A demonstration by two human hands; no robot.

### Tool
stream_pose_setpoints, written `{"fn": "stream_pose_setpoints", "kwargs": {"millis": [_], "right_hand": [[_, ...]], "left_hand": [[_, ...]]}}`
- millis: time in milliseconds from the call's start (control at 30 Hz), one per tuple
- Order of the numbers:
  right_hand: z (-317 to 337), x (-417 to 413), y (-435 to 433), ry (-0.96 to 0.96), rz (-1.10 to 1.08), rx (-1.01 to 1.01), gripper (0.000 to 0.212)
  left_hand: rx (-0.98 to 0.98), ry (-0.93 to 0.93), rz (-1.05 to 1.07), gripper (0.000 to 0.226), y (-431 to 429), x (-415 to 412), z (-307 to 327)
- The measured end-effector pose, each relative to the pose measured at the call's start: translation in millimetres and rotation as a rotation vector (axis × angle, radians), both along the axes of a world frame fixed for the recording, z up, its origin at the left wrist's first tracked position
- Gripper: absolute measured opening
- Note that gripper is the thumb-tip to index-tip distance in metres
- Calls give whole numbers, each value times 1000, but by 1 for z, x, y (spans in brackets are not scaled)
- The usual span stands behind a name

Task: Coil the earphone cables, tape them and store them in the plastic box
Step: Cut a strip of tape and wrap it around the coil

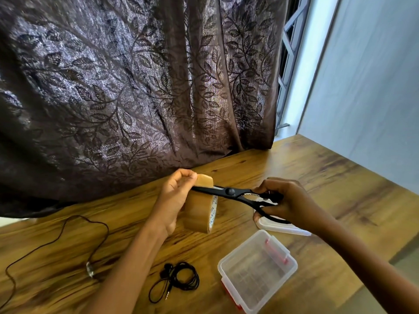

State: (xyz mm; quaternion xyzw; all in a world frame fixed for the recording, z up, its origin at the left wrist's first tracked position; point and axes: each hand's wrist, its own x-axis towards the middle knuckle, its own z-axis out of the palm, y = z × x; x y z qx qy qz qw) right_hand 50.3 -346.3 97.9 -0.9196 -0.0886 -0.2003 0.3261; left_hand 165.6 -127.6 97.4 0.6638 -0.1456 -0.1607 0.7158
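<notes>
Nearest the camera, a clear plastic box (pixel 257 270) with red clips sits open on the wooden table (pixel 317 175), its clear lid (pixel 283 227) lying apart just behind it, partly under the right forearm. Just left of the box lies a coiled black earphone cable (pixel 181 276), earbuds at its upper left and the plug trailing out toward the front; no tape shows on it. Farther left, a second dark cable (pixel 68 232) sprawls uncoiled across the table with a small silvery piece along it. Above these, the left hand (pixel 174 196) is closed around a roll of brown tape (pixel 199 211), thumb and fingers pinching the pulled-up free end. White printing runs around the roll's inner ring; only fragments can be read, something like "APE". The right hand (pixel 278 200) is clamped on the handles of black scissors (pixel 231 192), whose blades reach left across the lifted strip of tape. A dark leaf-patterned curtain (pixel 136 87) hangs behind the table.
</notes>
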Motion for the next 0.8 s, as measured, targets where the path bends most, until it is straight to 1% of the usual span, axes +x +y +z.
{"fn": "stream_pose_setpoints", "kwargs": {"millis": [100, 233, 333, 467, 533, 667, 733, 800], "right_hand": [[-4, 1, 0, -18, -18, -32, 31], [-9, -1, 0, -38, -20, -47, 36], [-13, -2, 4, -56, -18, -57, 42], [-21, -2, 4, -96, -24, -28, 43], [-27, -2, 4, -121, -37, 15, 42], [-35, -3, 2, -202, -101, 176, 48], [-37, 0, -4, -192, -190, 229, 47], [-43, 6, -12, -136, -312, 317, 44]], "left_hand": [[-17, 25, 21, 19, -1, 1, 0], [-22, 10, 33, 18, -1, 3, 1], [-17, 14, 88, 18, -3, 4, -2], [-22, 29, 151, 19, -6, 6, -6], [-32, 30, 181, 19, -7, 7, -6], [-93, 65, 215, 18, -4, 10, -6], [-98, 61, 224, 18, -1, 10, -8], [-99, 59, 229, 16, 0, 9, -9]]}}
